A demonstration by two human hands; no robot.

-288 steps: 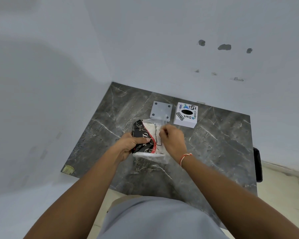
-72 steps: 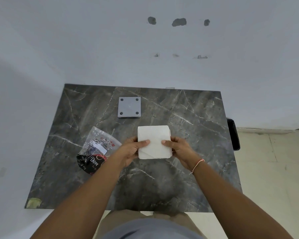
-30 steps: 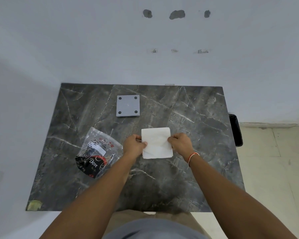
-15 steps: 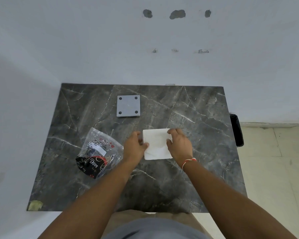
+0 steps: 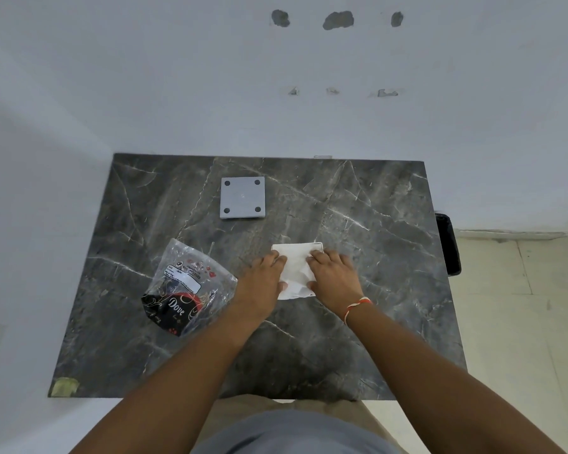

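My left hand (image 5: 262,280) and right hand (image 5: 334,276) lie flat with fingers extended and press the folded white napkin (image 5: 295,266) onto the marble table (image 5: 374,322); neither hand grasps it. The napkin sits between and partly under both hands, its far edge showing past my fingertips. A clear plastic packet (image 5: 187,290) lies just left of my left hand, and a grey square plate (image 5: 242,198) lies farther out, well apart.

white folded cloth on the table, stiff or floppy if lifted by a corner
Probably floppy: the white folded cloth shows soft creases. Likely light, as it lies thin and flat. It might slide on the polished table.
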